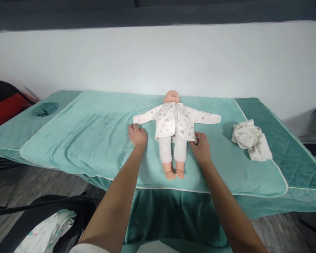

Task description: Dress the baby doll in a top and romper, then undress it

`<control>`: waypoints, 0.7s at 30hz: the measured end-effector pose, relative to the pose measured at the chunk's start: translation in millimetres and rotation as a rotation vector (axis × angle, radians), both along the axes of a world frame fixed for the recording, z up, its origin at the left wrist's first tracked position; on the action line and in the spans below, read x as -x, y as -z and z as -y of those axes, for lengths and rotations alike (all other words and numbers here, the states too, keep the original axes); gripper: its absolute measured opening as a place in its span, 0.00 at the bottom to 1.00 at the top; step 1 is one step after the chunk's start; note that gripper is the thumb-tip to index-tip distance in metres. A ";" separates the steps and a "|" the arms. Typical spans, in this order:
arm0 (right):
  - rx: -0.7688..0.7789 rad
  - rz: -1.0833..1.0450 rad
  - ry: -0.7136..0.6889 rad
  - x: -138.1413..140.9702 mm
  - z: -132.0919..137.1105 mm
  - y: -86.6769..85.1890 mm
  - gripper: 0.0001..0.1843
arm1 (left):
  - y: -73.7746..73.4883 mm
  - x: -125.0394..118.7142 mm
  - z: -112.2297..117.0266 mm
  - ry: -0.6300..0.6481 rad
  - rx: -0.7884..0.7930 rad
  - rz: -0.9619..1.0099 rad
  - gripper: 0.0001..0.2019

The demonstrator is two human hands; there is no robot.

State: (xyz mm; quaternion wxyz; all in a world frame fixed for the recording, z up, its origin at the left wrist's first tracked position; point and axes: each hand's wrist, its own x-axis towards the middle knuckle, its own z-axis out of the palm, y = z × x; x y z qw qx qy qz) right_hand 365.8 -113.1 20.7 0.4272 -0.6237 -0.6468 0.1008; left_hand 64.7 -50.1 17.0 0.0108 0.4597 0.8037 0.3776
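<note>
A baby doll (172,96) lies on its back, its bare feet towards me, dressed in white leggings (165,149). Over it is a white patterned baby jacket (165,119), the front parted and both sleeves stretched out sideways. My left hand (137,135) rests on the mat beside the cuff of the left-hand sleeve, fingers apart; whether they touch the cuff is hard to see. At the lower right corner of the jacket, my right hand (201,147) has thumb and forefinger closed on the hem.
The doll lies on a green velvet mat (94,140) over a padded bed with a face hole (45,109) at the left. A crumpled patterned cloth (250,138) lies right. Below left, another cloth (48,232) sits on a black seat. A white wall (147,59) stands behind.
</note>
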 end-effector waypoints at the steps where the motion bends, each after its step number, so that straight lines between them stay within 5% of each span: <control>1: 0.005 0.009 -0.001 0.3 -0.6 0.3 0.19 | -0.9 -2.2 3.7 0.018 -0.028 -0.024 0.22; 6: 0.013 0.061 0.020 1.5 -3.3 2.9 0.19 | -2.6 -17.2 39.8 0.518 -0.112 -0.205 0.16; 8: 0.008 0.068 0.025 1.3 -4.2 3.6 0.18 | -1.5 -21.8 53.9 0.613 -0.104 -0.199 0.16; 12: -0.009 0.046 0.046 0.7 -5.2 3.0 0.16 | 0.6 -26.9 64.8 0.630 -0.049 -0.167 0.19; 21: -0.029 0.024 0.027 1.0 -1.5 -0.8 0.20 | 3.7 -28.2 61.2 0.579 -0.023 -0.214 0.09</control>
